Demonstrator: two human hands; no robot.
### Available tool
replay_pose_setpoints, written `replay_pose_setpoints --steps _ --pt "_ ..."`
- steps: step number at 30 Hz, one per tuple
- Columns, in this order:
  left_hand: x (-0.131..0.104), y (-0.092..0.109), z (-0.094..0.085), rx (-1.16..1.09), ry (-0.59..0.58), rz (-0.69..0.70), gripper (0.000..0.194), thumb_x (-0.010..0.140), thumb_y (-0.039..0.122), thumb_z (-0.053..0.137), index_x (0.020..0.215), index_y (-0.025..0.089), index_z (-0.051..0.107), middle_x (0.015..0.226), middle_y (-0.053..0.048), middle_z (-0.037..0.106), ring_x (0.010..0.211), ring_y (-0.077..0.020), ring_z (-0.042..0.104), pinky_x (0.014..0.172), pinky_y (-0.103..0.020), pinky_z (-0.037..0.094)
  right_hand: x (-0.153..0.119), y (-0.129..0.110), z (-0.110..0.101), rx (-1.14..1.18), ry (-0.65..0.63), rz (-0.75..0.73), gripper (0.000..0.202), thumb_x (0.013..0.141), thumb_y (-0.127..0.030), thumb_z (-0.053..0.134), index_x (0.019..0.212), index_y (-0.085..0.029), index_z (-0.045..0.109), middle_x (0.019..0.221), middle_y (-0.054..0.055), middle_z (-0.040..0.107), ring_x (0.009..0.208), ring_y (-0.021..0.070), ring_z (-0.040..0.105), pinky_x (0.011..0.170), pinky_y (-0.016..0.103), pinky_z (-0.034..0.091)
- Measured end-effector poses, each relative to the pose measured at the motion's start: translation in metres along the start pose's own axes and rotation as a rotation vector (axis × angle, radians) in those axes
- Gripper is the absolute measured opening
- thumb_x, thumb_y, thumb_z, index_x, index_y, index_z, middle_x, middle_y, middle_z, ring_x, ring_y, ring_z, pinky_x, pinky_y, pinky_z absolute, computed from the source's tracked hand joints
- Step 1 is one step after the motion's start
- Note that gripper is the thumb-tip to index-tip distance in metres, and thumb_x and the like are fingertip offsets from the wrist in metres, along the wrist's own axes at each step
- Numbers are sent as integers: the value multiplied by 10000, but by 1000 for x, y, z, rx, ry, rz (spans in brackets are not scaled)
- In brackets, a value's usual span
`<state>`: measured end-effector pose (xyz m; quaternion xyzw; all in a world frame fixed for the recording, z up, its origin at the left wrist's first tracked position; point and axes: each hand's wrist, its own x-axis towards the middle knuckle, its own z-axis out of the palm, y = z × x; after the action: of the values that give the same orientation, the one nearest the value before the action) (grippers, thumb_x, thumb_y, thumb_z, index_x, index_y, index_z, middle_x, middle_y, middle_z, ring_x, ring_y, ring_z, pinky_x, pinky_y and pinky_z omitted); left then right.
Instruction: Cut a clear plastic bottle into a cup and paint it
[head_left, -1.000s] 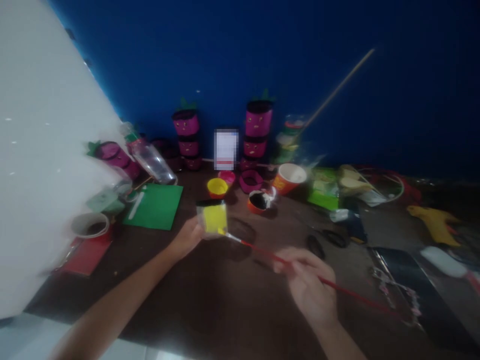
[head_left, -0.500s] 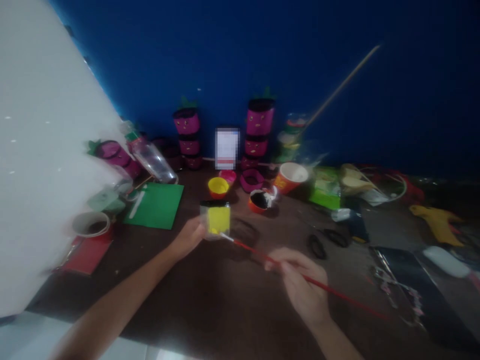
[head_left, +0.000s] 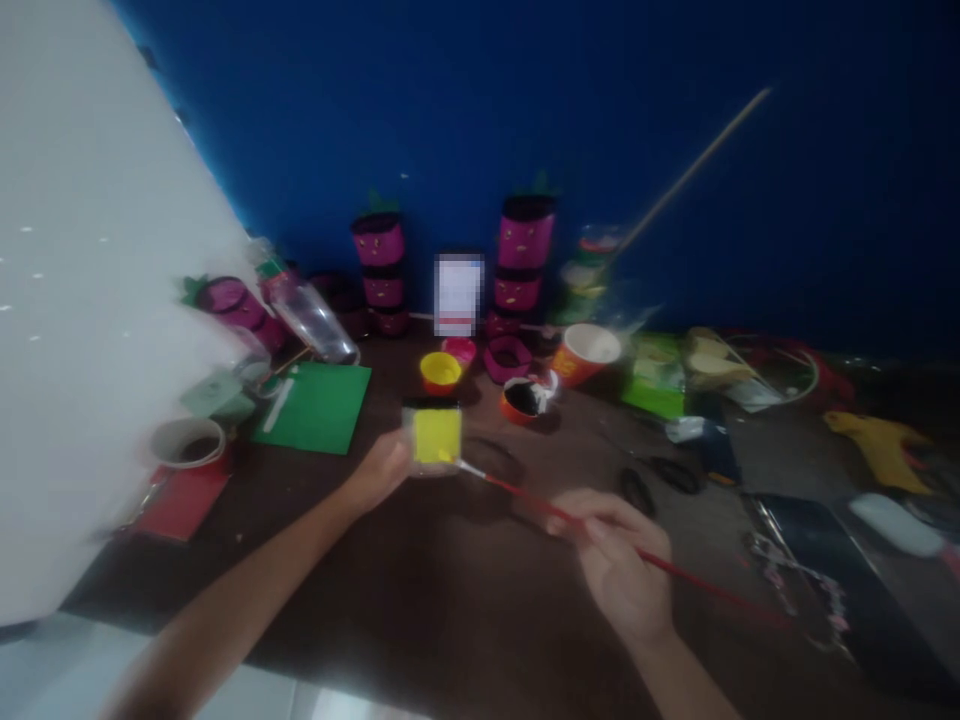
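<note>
My left hand (head_left: 384, 468) grips the left edge of a small squarish piece with a bright yellow painted face (head_left: 436, 436) and a dark top edge, held above the table. Between the fingers of my right hand (head_left: 619, 560) is a thin red paintbrush (head_left: 525, 492); its tip lies at the lower right of the yellow patch. Just behind the piece stands a small cup of yellow paint (head_left: 441, 372), with a pink one (head_left: 459, 350) behind it. A cup with dark contents (head_left: 520, 400) sits to the right.
Purple stacked figures (head_left: 379, 265) with faces line the blue wall. At left lie a green sheet (head_left: 319, 408), a tilted clear bottle (head_left: 311, 315) and a cup (head_left: 187, 445). Scissors (head_left: 637, 490), a white-rimmed cup (head_left: 589, 350), a dark phone-like slab (head_left: 840, 570) and a yellow glue gun (head_left: 870, 445) occupy the right.
The brush tip has moved rightward along the lower edge of the yellow face, and my right hand has shifted right with it. My left hand keeps its hold; the view shifts slightly.
</note>
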<state>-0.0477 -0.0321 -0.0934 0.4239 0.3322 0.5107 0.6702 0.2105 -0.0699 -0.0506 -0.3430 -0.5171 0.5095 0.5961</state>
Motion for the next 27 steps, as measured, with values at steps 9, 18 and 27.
replay_pose_setpoints --steps 9,18,27 --pt "0 6 5 -135 5 -22 666 617 695 610 942 121 700 881 -116 726 851 -268 671 821 -411 498 7 -3 -5 17 49 -59 132 778 -181 582 734 -186 706 636 44 639 608 154 601 521 260 494" --pt "-4 4 -1 -266 -101 -75 646 686 646 601 1098 150 646 1053 -118 691 933 -261 649 813 -361 480 8 -4 -3 16 38 -80 118 773 -186 599 744 -180 713 672 50 653 636 153 624 538 251 516" --pt "-8 3 -5 -341 -225 -109 678 708 619 608 1198 152 579 1160 -132 639 1020 -284 612 860 -390 463 -5 -3 -6 -161 79 -188 168 851 -238 555 917 -234 710 760 46 700 667 176 670 607 321 566"
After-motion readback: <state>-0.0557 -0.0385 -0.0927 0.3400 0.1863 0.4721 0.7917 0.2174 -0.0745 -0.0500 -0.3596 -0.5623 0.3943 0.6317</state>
